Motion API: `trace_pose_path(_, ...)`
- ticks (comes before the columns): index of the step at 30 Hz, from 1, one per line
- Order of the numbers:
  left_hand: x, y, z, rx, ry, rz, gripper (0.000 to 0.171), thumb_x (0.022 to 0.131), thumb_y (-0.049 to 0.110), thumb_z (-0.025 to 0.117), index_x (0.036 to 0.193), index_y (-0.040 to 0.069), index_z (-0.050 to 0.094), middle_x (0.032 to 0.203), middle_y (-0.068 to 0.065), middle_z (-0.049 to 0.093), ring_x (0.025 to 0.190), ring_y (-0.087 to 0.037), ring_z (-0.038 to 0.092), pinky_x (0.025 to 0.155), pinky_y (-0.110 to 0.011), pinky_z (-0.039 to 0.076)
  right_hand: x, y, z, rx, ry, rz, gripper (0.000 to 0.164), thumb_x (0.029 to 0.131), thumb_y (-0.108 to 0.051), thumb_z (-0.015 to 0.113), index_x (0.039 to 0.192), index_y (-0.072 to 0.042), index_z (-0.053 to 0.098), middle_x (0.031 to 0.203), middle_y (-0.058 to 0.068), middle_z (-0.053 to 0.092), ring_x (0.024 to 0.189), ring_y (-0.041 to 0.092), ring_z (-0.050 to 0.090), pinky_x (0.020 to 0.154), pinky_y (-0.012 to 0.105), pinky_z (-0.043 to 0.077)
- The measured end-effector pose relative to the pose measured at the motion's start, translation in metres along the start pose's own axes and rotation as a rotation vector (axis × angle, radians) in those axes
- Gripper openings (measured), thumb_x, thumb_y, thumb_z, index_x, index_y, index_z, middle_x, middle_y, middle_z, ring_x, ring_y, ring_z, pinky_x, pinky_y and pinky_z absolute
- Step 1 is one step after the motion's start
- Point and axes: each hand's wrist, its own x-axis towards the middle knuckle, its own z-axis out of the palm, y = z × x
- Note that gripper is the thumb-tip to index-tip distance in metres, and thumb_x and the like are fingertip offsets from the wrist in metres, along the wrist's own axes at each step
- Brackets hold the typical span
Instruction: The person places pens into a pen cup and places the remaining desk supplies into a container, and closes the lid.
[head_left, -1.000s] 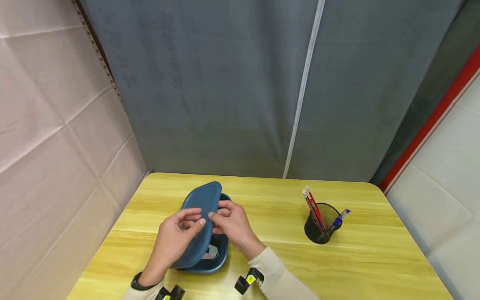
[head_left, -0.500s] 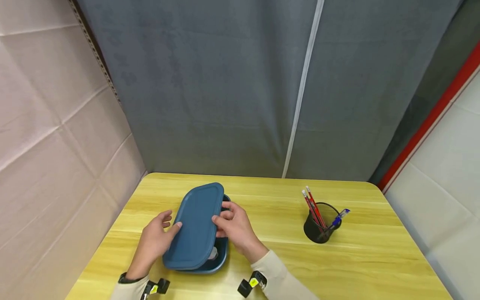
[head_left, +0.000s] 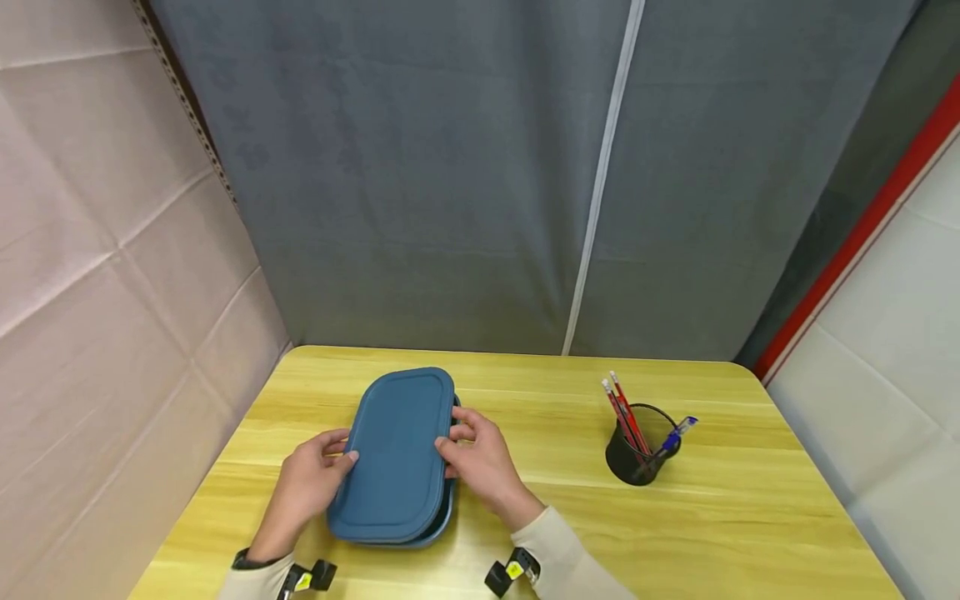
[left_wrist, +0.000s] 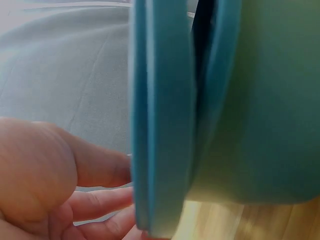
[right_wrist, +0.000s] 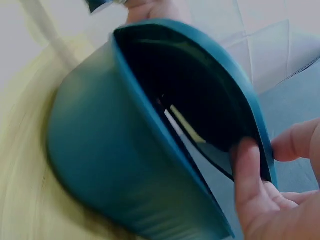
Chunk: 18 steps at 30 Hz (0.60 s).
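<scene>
A dark blue rectangular lid lies over a matching blue box, slightly raised along its right side. My right hand pinches the lid's right edge, thumb on top and fingers beneath, as the right wrist view also shows. At the opposite edge, my left hand holds the lid with its thumb on the top and fingers curled at the side. In the right wrist view a wedge of space stands between the box wall and the lid's rim. The lid hides most of the inside.
To the right on the wooden table stands a black mesh pen cup with red pencils and a blue pen. A grey curtain hangs behind the table, and pale cloth walls rise at both sides.
The lid has tipped down from a steep tilt to nearly flat over the box, covering the whitish item inside. My left hand has shifted left to the lid's edge; the right keeps its pinch.
</scene>
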Motion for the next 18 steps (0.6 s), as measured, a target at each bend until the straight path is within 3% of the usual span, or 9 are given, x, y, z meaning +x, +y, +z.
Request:
trace_pose_path(7,-0.001,-0.002,0.001,-0.011,0.008,0.016,0.046,0.103,0.016,0.068,0.145,-0.003,0.059,0.135,-0.029,0.067,0.121,-0.046,0.068,0.092,-0.050,0.062,0.000,0.010,-0.008,-0.177,0.037,-0.073,0.068,0.092,-0.012,0.078,0.152,0.004,0.052,0.108,0.013,0.069,0.074,0.012,0.060,0.058,0.021,0.051)
trace_pose_path(18,0.002,-0.002,0.003,-0.011,0.015,0.023,0.046,0.101,0.016,0.071,0.142,-0.003,0.062,0.131,-0.026,0.070,0.116,-0.040,0.071,0.089,-0.046,0.063,0.001,0.018,-0.010,-0.265,0.054,-0.080,0.066,0.092,-0.006,0.076,0.151,0.010,0.050,0.110,0.016,0.063,0.078,0.014,0.061,0.056,0.020,0.049)
